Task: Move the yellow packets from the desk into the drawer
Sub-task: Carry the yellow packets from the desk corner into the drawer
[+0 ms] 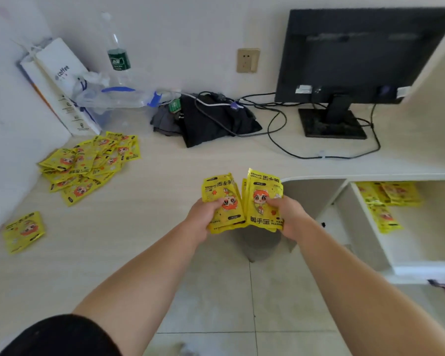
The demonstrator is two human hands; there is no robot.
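The left hand [206, 214] is gripping one bunch of yellow packets [222, 194] and the right hand [288, 214] is gripping another bunch [262, 199], probably to carry many at once to the drawer [427, 240]. A big pile [88, 163] is lying on the desk [165, 188].

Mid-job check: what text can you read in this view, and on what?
"coffee": white paper bag.
"暖手宝", "HAND WARMER": yellow packets in the right hand.
Green label on the clear plastic bottle: too blurred.
Yellow packet pile at left: too small.
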